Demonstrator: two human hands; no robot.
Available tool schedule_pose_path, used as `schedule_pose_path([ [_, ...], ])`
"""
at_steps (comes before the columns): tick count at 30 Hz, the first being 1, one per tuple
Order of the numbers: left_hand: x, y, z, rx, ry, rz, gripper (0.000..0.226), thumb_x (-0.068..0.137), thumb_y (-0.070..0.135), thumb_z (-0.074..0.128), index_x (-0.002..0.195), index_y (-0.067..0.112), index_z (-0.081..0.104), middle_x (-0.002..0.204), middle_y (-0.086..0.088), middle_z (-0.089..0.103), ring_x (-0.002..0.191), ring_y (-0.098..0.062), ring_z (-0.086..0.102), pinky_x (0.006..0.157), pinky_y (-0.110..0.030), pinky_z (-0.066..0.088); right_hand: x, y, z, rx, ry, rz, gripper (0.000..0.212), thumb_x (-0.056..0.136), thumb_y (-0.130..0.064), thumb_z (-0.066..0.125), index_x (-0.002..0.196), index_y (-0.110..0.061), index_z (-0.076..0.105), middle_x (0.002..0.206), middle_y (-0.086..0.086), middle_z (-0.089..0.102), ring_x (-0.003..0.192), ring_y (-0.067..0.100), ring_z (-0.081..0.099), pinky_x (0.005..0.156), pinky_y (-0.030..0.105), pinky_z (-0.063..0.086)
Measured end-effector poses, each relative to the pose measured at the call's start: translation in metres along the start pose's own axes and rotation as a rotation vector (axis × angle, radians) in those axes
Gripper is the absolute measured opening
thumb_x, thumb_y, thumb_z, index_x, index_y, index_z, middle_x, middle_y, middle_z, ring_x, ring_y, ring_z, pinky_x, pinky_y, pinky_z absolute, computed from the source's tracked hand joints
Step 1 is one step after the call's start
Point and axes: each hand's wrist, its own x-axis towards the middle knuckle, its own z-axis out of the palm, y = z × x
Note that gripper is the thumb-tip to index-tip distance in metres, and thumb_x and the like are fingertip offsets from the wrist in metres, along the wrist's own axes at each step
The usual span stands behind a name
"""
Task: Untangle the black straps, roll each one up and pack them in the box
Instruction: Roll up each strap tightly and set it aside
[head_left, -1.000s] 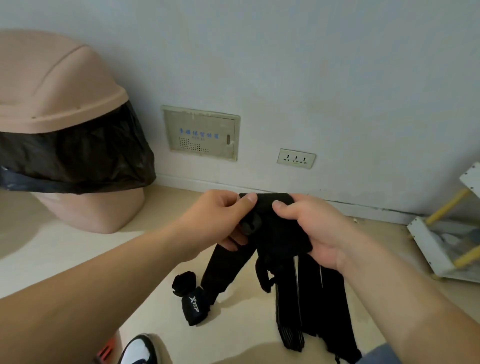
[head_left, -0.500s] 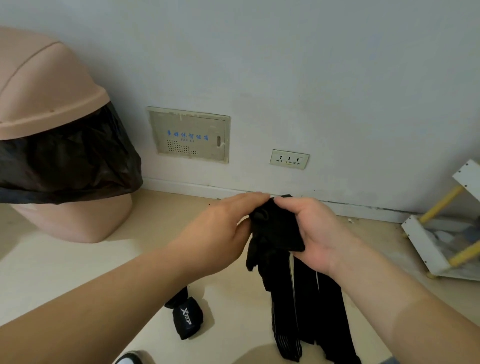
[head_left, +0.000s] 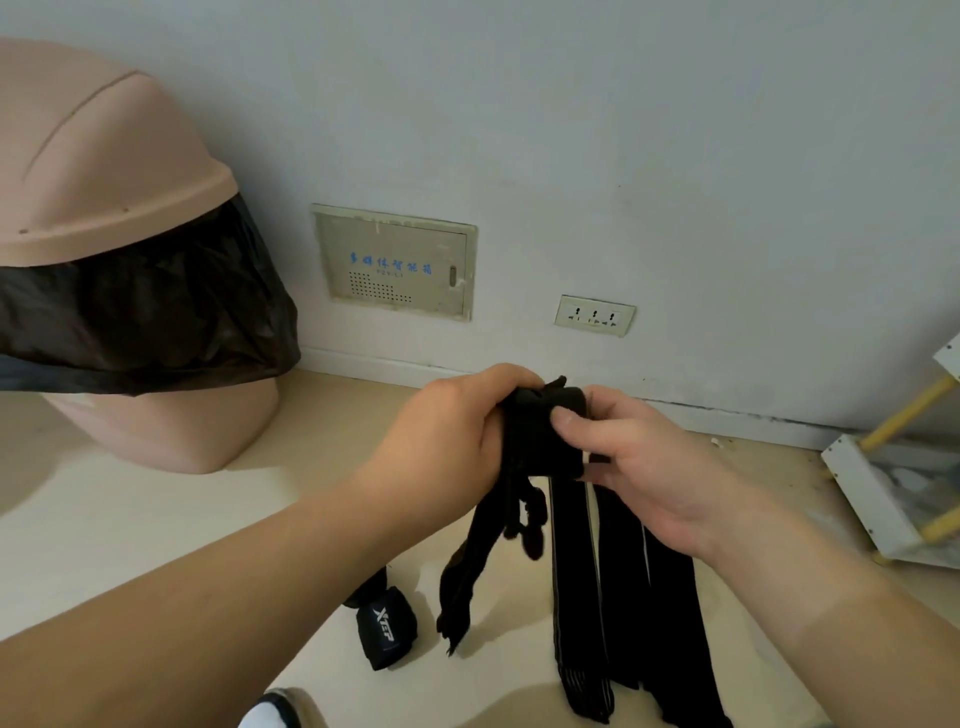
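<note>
I hold a bunch of black straps (head_left: 540, 441) up in front of me with both hands. My left hand (head_left: 447, 436) grips the bunched top from the left, fingers curled round it. My right hand (head_left: 639, 462) pinches the same bunch from the right, thumb on its front. Several strap ends (head_left: 597, 597) hang down from the bunch toward the floor. A rolled black strap with white lettering (head_left: 387, 626) lies on the floor below my left forearm. No box is in view.
A pink bin with a black bag (head_left: 119, 291) stands at the left against the wall. A wall panel (head_left: 395, 262) and a socket (head_left: 595, 315) are behind. A white rack with yellow bars (head_left: 883, 499) sits at the right. A shoe tip (head_left: 275, 709) shows at the bottom.
My left hand has closed again round the top of the bunch after opening briefly. The straps have bunched tighter between the hands, and one loose end now dangles free at the left.
</note>
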Motion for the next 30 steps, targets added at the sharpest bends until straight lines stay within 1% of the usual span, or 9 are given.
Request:
schedule_pose_path([
  [3,-0.001,0.003,-0.002,-0.062,-0.030,-0.047,0.044,0.099,0.000,0.043,0.124,0.024,0.070,0.086,0.013,0.070,0.075,0.003,0.064,0.065,-0.008,0.044,0.002,0.003,0.003,0.058,0.032,-0.002,0.013,0.104,-0.005,0.060,0.097,-0.012,0.069,0.087,0.004,0.076,0.092,0.021,0.073,0.090,0.040,0.056],
  [5,-0.003,0.006,-0.004,-0.080,-0.114,-0.073,0.048,0.101,-0.003,0.041,0.133,0.023,0.066,0.107,0.009,0.072,0.094,0.001,0.064,0.081,-0.010,0.048,0.003,0.006,0.002,0.037,0.070,-0.025,0.012,0.104,-0.001,0.059,0.098,-0.009,0.066,0.086,0.007,0.075,0.091,0.024,0.073,0.095,0.044,0.059],
  [8,-0.006,0.005,-0.006,-0.159,-0.252,-0.173,0.052,0.105,0.007,0.042,0.152,0.027,0.053,0.141,0.009,0.061,0.127,0.001,0.053,0.102,-0.004,0.038,0.003,0.010,0.005,-0.049,0.135,-0.063,0.011,0.106,-0.003,0.059,0.099,-0.011,0.063,0.085,0.006,0.076,0.090,0.024,0.072,0.103,0.053,0.056],
  [10,-0.007,0.006,-0.007,-0.317,-0.272,-0.286,0.063,0.093,0.022,0.046,0.155,0.034,0.048,0.148,0.011,0.054,0.137,-0.002,0.048,0.109,-0.013,0.036,0.002,0.014,0.012,-0.052,0.155,-0.084,0.010,0.106,-0.004,0.060,0.100,-0.012,0.063,0.086,0.006,0.076,0.089,0.026,0.071,0.102,0.056,0.054],
  [12,-0.009,0.010,-0.008,-0.381,-0.270,-0.328,0.074,0.081,0.032,0.047,0.155,0.040,0.046,0.150,0.014,0.050,0.140,-0.004,0.044,0.110,-0.019,0.036,0.002,0.016,0.017,-0.032,0.191,-0.101,0.011,0.105,-0.005,0.061,0.100,-0.014,0.064,0.086,0.006,0.076,0.087,0.026,0.071,0.095,0.054,0.056],
  [15,-0.010,0.011,-0.004,-0.238,-0.240,-0.245,0.058,0.104,0.036,0.054,0.160,0.034,0.038,0.154,0.011,0.047,0.140,-0.006,0.044,0.115,-0.023,0.037,0.003,0.014,0.019,0.035,0.229,-0.113,0.011,0.102,-0.003,0.066,0.100,-0.013,0.067,0.085,0.007,0.076,0.082,0.023,0.073,0.085,0.044,0.058],
  [20,-0.009,-0.002,0.001,-0.076,-0.136,-0.176,0.043,0.109,0.014,0.049,0.152,0.023,0.048,0.140,0.007,0.055,0.125,-0.004,0.049,0.094,0.002,0.034,-0.001,0.010,0.023,0.074,0.210,-0.113,0.020,0.096,0.002,0.071,0.106,-0.012,0.062,0.091,0.008,0.079,0.081,0.021,0.076,0.076,0.038,0.059],
  [26,-0.006,0.001,0.001,-0.066,-0.064,-0.089,0.041,0.107,0.005,0.047,0.146,0.017,0.053,0.136,0.003,0.062,0.124,-0.004,0.053,0.100,-0.003,0.037,0.002,0.007,0.022,0.007,0.062,-0.075,0.026,0.106,-0.042,0.059,0.129,-0.041,0.069,0.126,-0.006,0.077,0.124,0.017,0.070,0.112,0.047,0.050],
  [30,-0.006,0.003,-0.001,-0.065,-0.103,-0.117,0.046,0.108,0.009,0.046,0.154,0.017,0.043,0.144,0.003,0.058,0.134,-0.009,0.052,0.104,-0.005,0.036,0.001,0.011,0.026,-0.068,0.058,-0.068,0.025,0.113,-0.040,0.046,0.118,-0.044,0.071,0.120,-0.008,0.076,0.122,0.016,0.068,0.106,0.042,0.052],
])
